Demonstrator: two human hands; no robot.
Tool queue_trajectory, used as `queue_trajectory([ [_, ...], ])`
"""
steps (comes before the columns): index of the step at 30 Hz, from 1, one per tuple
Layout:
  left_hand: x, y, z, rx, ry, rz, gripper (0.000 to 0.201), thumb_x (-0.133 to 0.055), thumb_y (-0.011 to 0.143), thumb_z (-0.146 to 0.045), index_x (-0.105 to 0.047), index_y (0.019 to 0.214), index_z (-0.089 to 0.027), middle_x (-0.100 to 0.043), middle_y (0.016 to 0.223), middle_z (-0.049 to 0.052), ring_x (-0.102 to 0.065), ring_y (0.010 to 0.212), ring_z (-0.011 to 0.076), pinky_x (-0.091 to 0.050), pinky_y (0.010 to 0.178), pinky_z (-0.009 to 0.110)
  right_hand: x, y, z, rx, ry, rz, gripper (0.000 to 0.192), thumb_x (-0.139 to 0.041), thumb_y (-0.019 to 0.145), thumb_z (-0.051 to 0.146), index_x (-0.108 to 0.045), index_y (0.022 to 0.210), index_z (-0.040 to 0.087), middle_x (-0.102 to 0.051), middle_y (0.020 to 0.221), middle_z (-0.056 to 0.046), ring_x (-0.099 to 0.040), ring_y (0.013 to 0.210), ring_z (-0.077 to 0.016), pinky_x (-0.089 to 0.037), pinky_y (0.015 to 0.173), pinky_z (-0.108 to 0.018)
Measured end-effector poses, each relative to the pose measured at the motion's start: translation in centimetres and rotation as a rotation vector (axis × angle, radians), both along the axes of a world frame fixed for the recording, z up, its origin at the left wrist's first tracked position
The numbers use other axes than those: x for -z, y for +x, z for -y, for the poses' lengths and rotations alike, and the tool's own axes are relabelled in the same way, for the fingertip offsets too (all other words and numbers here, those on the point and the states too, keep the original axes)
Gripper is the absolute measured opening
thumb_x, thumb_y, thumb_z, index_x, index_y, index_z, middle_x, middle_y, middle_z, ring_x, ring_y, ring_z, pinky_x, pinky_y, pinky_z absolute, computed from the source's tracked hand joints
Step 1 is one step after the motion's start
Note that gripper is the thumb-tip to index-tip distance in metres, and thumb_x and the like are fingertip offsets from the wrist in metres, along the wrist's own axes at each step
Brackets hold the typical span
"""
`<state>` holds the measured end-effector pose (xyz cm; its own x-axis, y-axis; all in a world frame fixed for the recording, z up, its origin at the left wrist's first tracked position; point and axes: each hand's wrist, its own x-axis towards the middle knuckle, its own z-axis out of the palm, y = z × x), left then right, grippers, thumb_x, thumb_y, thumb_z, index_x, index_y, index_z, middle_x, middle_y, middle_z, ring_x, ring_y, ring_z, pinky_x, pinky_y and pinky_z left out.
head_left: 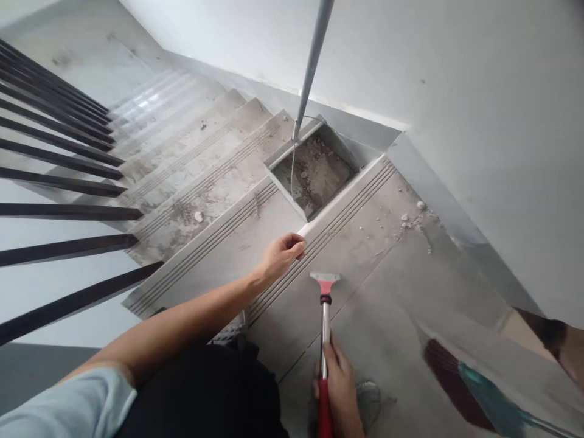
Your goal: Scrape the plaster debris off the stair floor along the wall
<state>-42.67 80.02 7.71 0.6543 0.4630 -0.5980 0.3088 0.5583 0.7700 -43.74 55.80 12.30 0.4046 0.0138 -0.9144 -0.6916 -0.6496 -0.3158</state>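
Technique:
- Landing (410, 286): flat tile with thin joints. A low blade angle and short, even strokes should suit it; ease off where you cross a joint.
- Scraper (325, 331): 1 tool, in front of you over the landing, head pointing away from you. Your right hand (340, 380) is wrapped around its shaft and red grip; a steady wrist should keep the blade level. Blade contact with the tile: cannot tell.
- Left hand (283, 254): fingers loosely curled, nothing visible in it. It sits ahead and left of the blade, so better drawn aside before you push hard.

Clearances:
- Wall (483, 91): bounds the far right side; angle your strokes there so the head does not knock it.
- Stairs (214, 213): fall away ahead and left, with dark railing bars (68, 210) beyond. Mind your footing.
- Dustpan (279, 159): beside the grooved edge (349, 205), debris inside; stop short of its rim.
- Brush (444, 365): blurred, at right, narrowing your sideways room.
- Crumbs (420, 205): near the wall foot, bare tile between them and the blade.
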Motion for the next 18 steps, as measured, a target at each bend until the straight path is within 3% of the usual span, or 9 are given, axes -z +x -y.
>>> queue_trajectory([
  [2,0.3,0.0,0.0,0.000,-0.035,0.011,0.018,-0.056,0.071,-0.031,-0.054,0.075,-0.014,-0.054,0.055,-0.003,-0.048,0.053,0.0067,-0.039,0.056,0.021,-0.6,0.4,0.1,0.022,-0.054,-0.016,0.057,-0.046,0.071,0.063,-0.048,0.106,0.018,-0.045,0.042,0.009,-0.042,0.027,-0.0085,-0.032,0.026,-0.019],
  [5,0.4,0.1,-0.1,0.006,-0.064,0.031,0.018,-0.056,0.071,-0.032,-0.054,0.075,-0.014,-0.054,0.056,-0.003,-0.049,0.053,0.0070,-0.040,0.056,0.021,-0.4,5.3,-3.1,0.084,-0.029,0.070,0.040,-0.046,0.073,0.058,-0.050,0.079,0.019,-0.045,0.041,0.008,-0.040,0.026,-0.0073,-0.031,0.026,-0.019],
  [8,0.3,0.2,-0.4,0.015,-0.072,0.037,0.017,-0.056,0.072,-0.032,-0.055,0.075,-0.014,-0.055,0.056,-0.003,-0.049,0.053,0.0071,-0.040,0.057,0.021,-0.3,9.3,-5.8,0.192,0.041,0.130,0.034,-0.052,0.072,0.052,-0.044,0.068,0.019,-0.048,0.043,0.008,-0.041,0.028,-0.0060,-0.033,0.028,-0.018],
  [14,0.5,-0.1,-0.9,-0.025,-0.146,0.095,0.019,-0.056,0.072,-0.033,-0.053,0.075,-0.014,-0.053,0.056,-0.004,-0.048,0.053,0.0069,-0.039,0.057,0.021,-2.1,5.3,-3.0,0.154,-0.094,-0.110,0.037,-0.044,0.077,0.052,-0.044,0.060,0.019,-0.043,0.035,0.006,-0.037,0.024,-0.0075,-0.028,0.026,-0.019],
  [16,0.6,-0.3,-1.0,-0.028,-0.148,0.109,0.019,-0.055,0.072,-0.034,-0.054,0.076,-0.015,-0.054,0.057,-0.004,-0.048,0.054,0.0068,-0.040,0.058,0.021,-2.0,7.0,-3.6,0.117,-0.111,-0.054,0.038,-0.043,0.079,0.051,-0.045,0.059,0.018,-0.042,0.033,0.006,-0.038,0.025,-0.0076,-0.030,0.027,-0.019],
  [18,0.6,-0.5,-1.2,-0.029,-0.140,0.098,0.020,-0.055,0.073,-0.034,-0.055,0.076,-0.015,-0.055,0.059,-0.003,-0.050,0.055,0.0073,-0.041,0.059,0.022,-1.6,10.7,-5.4,0.090,-0.103,0.046,0.038,-0.042,0.081,0.047,-0.044,0.057,0.017,-0.042,0.033,0.005,-0.039,0.026,-0.0067,-0.031,0.029,-0.017],
])
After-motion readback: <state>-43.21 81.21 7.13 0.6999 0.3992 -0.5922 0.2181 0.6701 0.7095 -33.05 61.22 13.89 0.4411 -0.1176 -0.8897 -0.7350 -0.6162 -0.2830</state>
